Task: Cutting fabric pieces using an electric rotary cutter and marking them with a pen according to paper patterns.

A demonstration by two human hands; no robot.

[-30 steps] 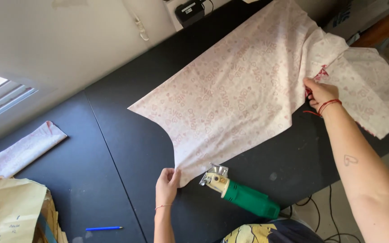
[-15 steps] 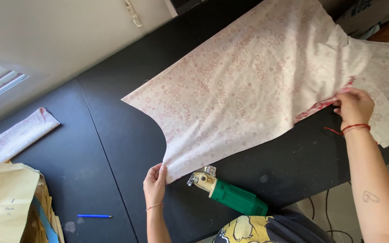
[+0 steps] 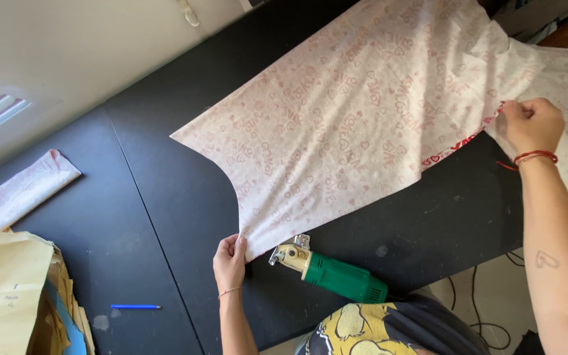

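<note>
Since earlier: my right hand (image 3: 532,125) slid rightward along cloth edge. Black table (image 3: 165,217): carries all. Printed fabric (image 3: 363,112): spread at far right, pinched taut at near corner by my left hand (image 3: 230,260), right clenched on folded edge. Green cutter (image 3: 330,273): near edge, released. Blue pen (image 3: 135,306): near-left.

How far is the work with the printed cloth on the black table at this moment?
Done: the printed cloth already has a curved cut edge, and a folded piece lies aside. In hand: the left hand pinches its near corner, the right hand grips its edge. Left: the cloth is wrinkled near the right hand; the green cutter lies untouched.
</note>
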